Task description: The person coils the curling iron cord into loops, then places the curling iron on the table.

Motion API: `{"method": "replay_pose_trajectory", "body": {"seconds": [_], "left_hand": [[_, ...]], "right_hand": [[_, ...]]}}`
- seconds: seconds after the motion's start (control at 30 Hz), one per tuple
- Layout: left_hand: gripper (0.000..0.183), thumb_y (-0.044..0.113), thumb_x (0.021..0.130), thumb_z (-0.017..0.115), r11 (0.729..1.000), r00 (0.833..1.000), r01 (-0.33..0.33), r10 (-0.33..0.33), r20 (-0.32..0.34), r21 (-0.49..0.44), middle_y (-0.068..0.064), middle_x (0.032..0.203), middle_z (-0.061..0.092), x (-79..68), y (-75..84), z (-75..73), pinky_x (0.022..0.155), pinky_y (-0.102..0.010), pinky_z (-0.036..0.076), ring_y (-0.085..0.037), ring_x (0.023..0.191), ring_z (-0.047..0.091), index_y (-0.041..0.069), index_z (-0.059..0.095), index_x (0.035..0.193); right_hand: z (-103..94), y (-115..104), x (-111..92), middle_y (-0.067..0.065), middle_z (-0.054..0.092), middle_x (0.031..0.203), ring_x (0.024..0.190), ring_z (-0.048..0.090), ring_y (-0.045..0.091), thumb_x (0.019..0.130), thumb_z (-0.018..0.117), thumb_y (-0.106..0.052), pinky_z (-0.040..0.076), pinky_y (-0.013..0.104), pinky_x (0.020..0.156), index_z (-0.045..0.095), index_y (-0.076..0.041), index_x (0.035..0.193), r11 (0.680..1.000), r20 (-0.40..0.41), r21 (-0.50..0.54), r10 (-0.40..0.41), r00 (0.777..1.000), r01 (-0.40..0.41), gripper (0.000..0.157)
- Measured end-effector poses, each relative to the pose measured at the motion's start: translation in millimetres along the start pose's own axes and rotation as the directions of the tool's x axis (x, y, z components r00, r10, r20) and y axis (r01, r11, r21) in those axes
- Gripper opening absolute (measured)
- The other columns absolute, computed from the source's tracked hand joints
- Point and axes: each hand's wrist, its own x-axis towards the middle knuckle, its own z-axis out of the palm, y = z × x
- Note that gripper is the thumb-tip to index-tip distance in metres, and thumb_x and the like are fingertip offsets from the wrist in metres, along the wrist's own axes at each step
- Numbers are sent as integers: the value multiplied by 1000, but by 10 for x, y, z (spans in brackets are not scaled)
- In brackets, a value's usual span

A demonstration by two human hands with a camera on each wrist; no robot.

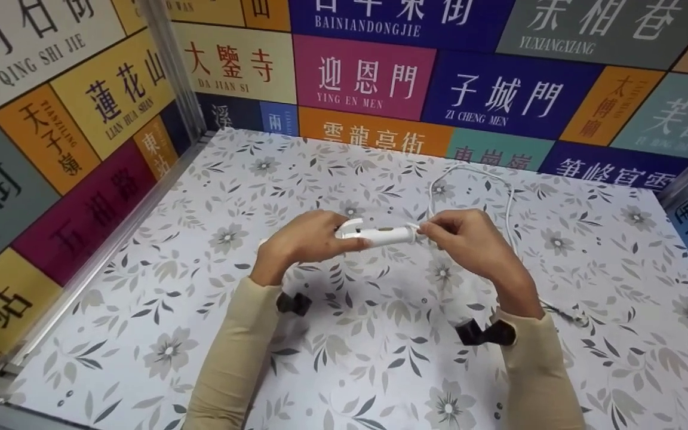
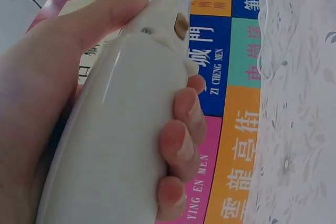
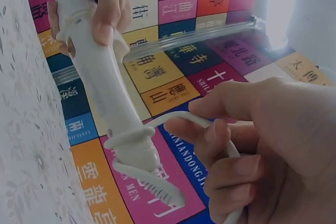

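Observation:
A white curling iron (image 1: 389, 237) is held up over the table in the head view. My left hand (image 1: 314, 236) grips its wide body, thumb on one side and fingers curled around the other in the left wrist view. A tan oval button (image 2: 181, 26) shows on the narrower handle. My right hand (image 1: 469, 242) pinches the white cord (image 3: 181, 115) close to the handle's end, with other fingers curled around it. In the right wrist view the cord loops around the handle end, beside the ribbed cord sleeve (image 3: 157, 187).
The rest of the cord trails in a loop over the flower-patterned table (image 1: 380, 358), beyond and beside my right hand. Its plug (image 1: 580, 319) lies right of my right wrist. Colourful sign-covered panels (image 1: 362, 77) stand behind and at the left. Black camera mounts (image 1: 481, 332) sit on both wrists.

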Motion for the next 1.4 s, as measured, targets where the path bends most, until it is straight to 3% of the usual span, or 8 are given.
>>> {"method": "replay_pose_trajectory", "body": {"seconds": [0.23, 0.4, 0.6, 0.73, 0.9, 1.03, 1.2, 1.4], "left_hand": [[43, 62, 91, 60, 999, 995, 18, -21, -97, -36, 0, 76, 56, -57, -97, -121, 58, -31, 42, -16, 63, 50, 21, 66, 101], [42, 59, 91, 63, 995, 993, 9, -21, -116, -100, 0, 77, 58, -104, -161, -180, 55, -30, 43, -15, 62, 50, 19, 67, 102], [39, 52, 95, 61, 988, 993, -17, -1, -117, -154, -2, 77, 60, -144, -238, -199, 57, -30, 46, -16, 63, 52, 16, 68, 107], [40, 50, 96, 60, 986, 994, -43, 26, -106, -160, -3, 78, 60, -154, -262, -214, 60, -31, 47, -16, 65, 53, 14, 69, 111], [41, 49, 97, 59, 987, 995, -71, 61, -73, -143, -3, 79, 61, -138, -250, -228, 61, -30, 46, -16, 66, 52, 13, 70, 114], [41, 48, 98, 57, 984, 997, -80, 79, -15, -160, -3, 81, 62, -126, -221, -221, 61, -29, 46, -15, 66, 52, 12, 69, 113], [41, 47, 99, 56, 980, 994, -96, 105, 42, -173, -4, 81, 62, -136, -185, -213, 62, -29, 46, -16, 67, 53, 12, 69, 115], [38, 49, 98, 56, 977, 986, -108, 129, 107, -184, 1, 76, 59, -113, -149, -157, 62, -28, 43, -14, 64, 50, 13, 70, 104]], "right_hand": [[44, 2, 6, 3, 65, 73, 58, 56, 9, 103, 56, -24, 46, 24, 52, 75, -4, 110, 980, 147, 196, -74, 986, 45, 28], [166, 116, 94, 15, 73, 83, 74, 71, 12, 104, 55, -17, 57, 25, 72, 72, 4, 114, 939, 271, 328, -203, 941, 108, 28], [393, 288, 249, 19, 75, 102, 102, 70, 12, 103, 56, -16, 52, 29, 99, 73, 1, 113, 904, 325, 401, -292, 900, 148, 27], [502, 399, 334, 14, 75, 107, 107, 68, 17, 104, 55, -22, 49, 35, 103, 75, -5, 114, 912, 351, 383, -291, 890, 148, 28], [545, 531, 382, 9, 73, 112, 114, 64, 26, 107, 47, -26, 47, 44, 103, 73, -9, 116, 953, 382, 232, -275, 882, 197, 33], [560, 637, 404, 10, 70, 114, 112, 63, 27, 107, 46, -23, 47, 46, 101, 70, -7, 114, 976, 371, 148, -205, 906, 160, 30], [541, 762, 443, 1, 63, 79, 70, 54, 13, 102, 57, -22, 47, 29, 69, 71, -3, 100, 989, 174, 149, -13, 985, -13, 24], [461, 795, 436, -5, 70, 77, 65, 55, 10, 94, 65, -8, 50, 26, 64, 77, -2, 99, 963, 39, 269, -16, 999, 5, 15]]}}
